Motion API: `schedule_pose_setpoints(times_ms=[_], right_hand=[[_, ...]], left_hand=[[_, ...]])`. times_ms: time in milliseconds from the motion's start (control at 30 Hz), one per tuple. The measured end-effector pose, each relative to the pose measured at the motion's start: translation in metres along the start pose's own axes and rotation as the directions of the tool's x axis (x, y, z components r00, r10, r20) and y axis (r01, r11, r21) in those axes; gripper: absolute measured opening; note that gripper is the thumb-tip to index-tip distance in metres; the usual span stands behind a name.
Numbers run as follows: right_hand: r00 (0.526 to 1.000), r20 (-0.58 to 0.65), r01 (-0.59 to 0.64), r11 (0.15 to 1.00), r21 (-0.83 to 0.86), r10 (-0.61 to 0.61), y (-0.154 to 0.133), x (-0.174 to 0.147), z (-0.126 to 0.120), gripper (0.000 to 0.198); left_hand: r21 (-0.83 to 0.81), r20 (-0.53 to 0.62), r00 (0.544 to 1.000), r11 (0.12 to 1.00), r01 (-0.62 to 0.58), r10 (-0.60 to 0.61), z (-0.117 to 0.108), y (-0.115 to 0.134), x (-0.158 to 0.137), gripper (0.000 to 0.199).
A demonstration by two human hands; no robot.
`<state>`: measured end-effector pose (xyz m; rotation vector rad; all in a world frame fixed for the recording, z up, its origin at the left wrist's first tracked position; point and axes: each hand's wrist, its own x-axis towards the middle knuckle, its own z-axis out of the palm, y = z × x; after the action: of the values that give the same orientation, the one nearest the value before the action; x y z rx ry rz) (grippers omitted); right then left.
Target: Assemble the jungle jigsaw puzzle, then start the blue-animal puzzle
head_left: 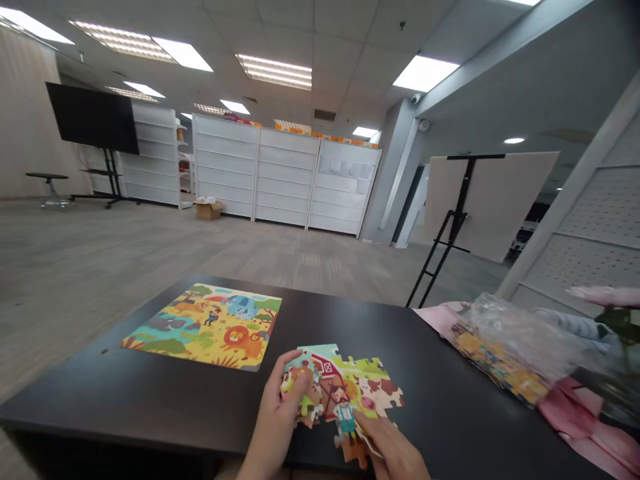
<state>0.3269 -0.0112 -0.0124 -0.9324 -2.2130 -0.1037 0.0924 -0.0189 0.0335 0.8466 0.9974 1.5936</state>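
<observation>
Right hand point(394, 445), fingers bent on the near-right edge of the partly joined barn puzzle point(373, 385), exact grip hidden, and left hand point(278, 399), thumb closed on puzzle pieces point(311, 401) by its left edge, bracket that puzzle on the black table point(445, 380), the right nearer.

A black screen point(93, 119) is mounted on a wheeled stand point(115, 180) at the far left, with a stool point(47, 176) placed beside it. The far side of the room is lined with white shelves point(286, 179), and a cardboard box point(208, 211) is set near their foot. At the right, a pale board point(510, 200) is held by a black easel point(456, 225). Lights point(275, 71) are fitted in the ceiling point(345, 30).
</observation>
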Motion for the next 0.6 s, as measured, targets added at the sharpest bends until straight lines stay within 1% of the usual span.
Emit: schedule_pose_setpoints(times_ms=[100,167,200,233,267,300,333,367,400,433,467,533,567,600], right_hand=[[0.994,-0.024,-0.106,0.991,0.078,0.108,-0.001,0.018,-0.002,0.034],[0.973,-0.083,-0.208,0.972,0.109,0.218,-0.01,0.032,0.002,0.037],[0.963,-0.1,-0.237,0.964,0.123,0.25,-0.017,0.04,0.006,0.039],[0.965,-0.093,-0.233,0.963,0.134,0.247,-0.025,0.047,0.011,0.042],[0.978,-0.058,-0.189,0.971,0.145,0.199,-0.033,0.054,0.017,0.046],[0.993,-0.001,-0.116,0.981,0.157,0.118,-0.041,0.061,0.022,0.053],[0.998,0.056,-0.043,0.985,0.17,0.034,-0.047,0.066,0.027,0.065],[0.994,0.104,0.006,0.983,0.184,-0.026,-0.052,0.07,0.029,0.077],[0.989,0.142,0.021,0.98,0.196,-0.05,-0.054,0.073,0.029,0.085],[0.986,0.162,-0.003,0.979,0.202,-0.03,-0.054,0.073,0.027,0.087],[0.986,0.163,-0.051,0.979,0.196,0.018,-0.051,0.07,0.022,0.085],[0.981,0.146,-0.145,0.98,0.138,0.125,-0.04,0.06,0.006,0.077],[0.979,0.138,-0.162,0.983,0.086,0.149,-0.031,0.052,-0.003,0.076],[0.978,0.152,-0.15,0.988,0.028,0.144,-0.022,0.043,-0.011,0.075]], left_hand=[[-0.023,0.008,1.0,1.0,0.008,-0.007,0.001,-0.003,0.001,0.055],[-0.041,0.04,0.998,0.998,0.041,-0.039,0.001,-0.007,0.002,0.055],[-0.036,0.067,0.996,0.997,0.062,-0.06,0.0,-0.009,0.004,0.054],[-0.022,0.088,0.993,0.997,0.077,-0.075,-0.001,-0.012,0.005,0.053],[-0.004,0.104,0.992,0.997,0.079,-0.078,-0.002,-0.014,0.007,0.052],[0.011,0.11,0.992,0.998,0.059,-0.059,-0.004,-0.016,0.009,0.053],[0.02,0.107,0.994,0.999,0.027,-0.029,-0.005,-0.018,0.011,0.054],[0.023,0.104,0.995,1.0,-0.003,0.0,-0.007,-0.019,0.013,0.055],[0.02,0.103,0.995,1.0,-0.02,0.018,-0.007,-0.02,0.014,0.056],[0.012,0.112,0.994,1.0,-0.018,0.017,-0.008,-0.019,0.014,0.057],[-0.003,0.12,0.993,1.0,-0.004,0.005,-0.007,-0.018,0.013,0.057],[-0.069,0.097,0.995,0.997,0.04,-0.033,-0.005,-0.013,0.01,0.055],[-0.108,0.074,0.996,0.992,0.059,-0.051,-0.004,-0.01,0.008,0.054],[-0.144,0.049,0.997,0.987,0.074,-0.068,-0.002,-0.007,0.006,0.053]])
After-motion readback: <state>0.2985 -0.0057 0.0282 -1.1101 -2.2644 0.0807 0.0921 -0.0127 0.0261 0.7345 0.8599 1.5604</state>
